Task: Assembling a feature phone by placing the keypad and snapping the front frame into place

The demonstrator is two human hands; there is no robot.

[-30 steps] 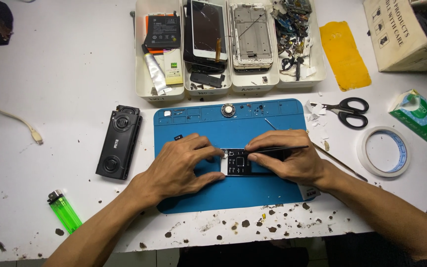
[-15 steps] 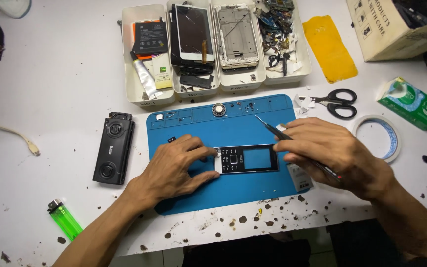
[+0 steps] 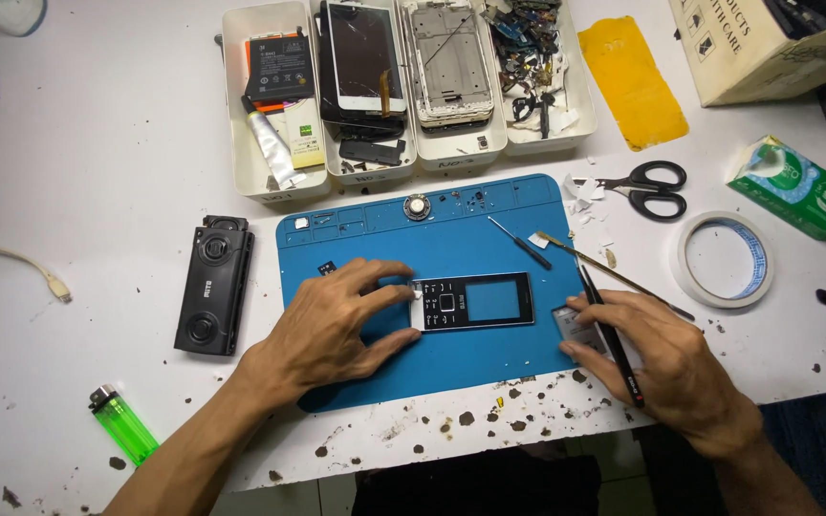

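Phone front frame [image 3: 472, 302]: black keypad-phone housing, lies flat on the blue mat [image 3: 451, 244], roughly mat centre. Long axis runs left-right, parallel to the mat's front edge; keypad end points left, open screen window points right.

Left hand [image 3: 336, 330]: palm down on the mat just left of the frame, forearm coming in from the lower left. Fingers spread, loosely curled; fingertips touch the frame's keypad end from above and below, pinning it, not wrapped round it.

Right hand [image 3: 666, 358]: at the mat's right edge, right of the frame and clear of it, forearm from the lower right. Fingers partly closed on black tweezers [image 3: 609, 334], tips pointing away from the body. Fingertips also rest on a small grey flat part [image 3: 574, 325] at the mat edge; can't tell if gripped or just touched.

Around the mat: thin screwdriver [image 3: 520, 242] on its right part, scissors [image 3: 644, 186] and tape roll [image 3: 725, 259] off to the right, parts trays [image 3: 403, 86] behind it, black speaker [image 3: 212, 284] left of it, green lighter [image 3: 123, 424] further left and nearer the worktop [image 3: 97, 172] front.
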